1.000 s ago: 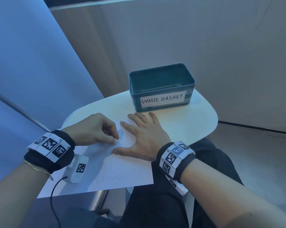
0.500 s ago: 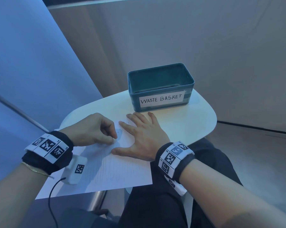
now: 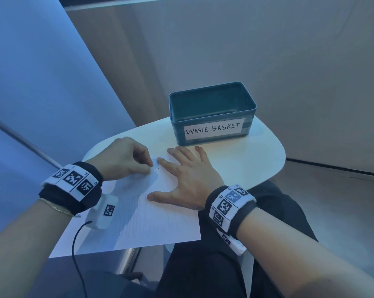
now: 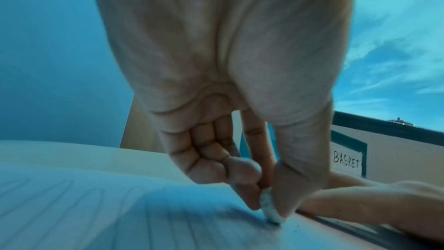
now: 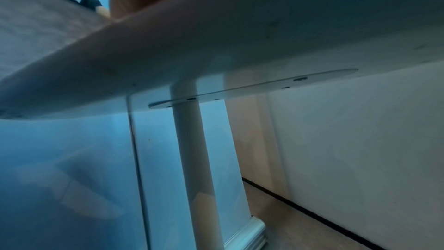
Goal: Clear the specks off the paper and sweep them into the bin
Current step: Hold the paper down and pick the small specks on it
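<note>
The left hand pinches a small pale eraser-like lump between thumb and forefinger, its tip pressed onto the white lined paper sheet. The right hand lies flat on the sheet, fingers spread. Tiny dark specks lie between the hands. The teal rectangular plastic bin labelled WASTE BASKET stands beyond the sheet on the white rounded table.

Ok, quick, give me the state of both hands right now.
Left hand: closed, pinching a small whitish eraser against the paper.
Right hand: open, fingers spread flat on the paper, holding nothing.
</note>
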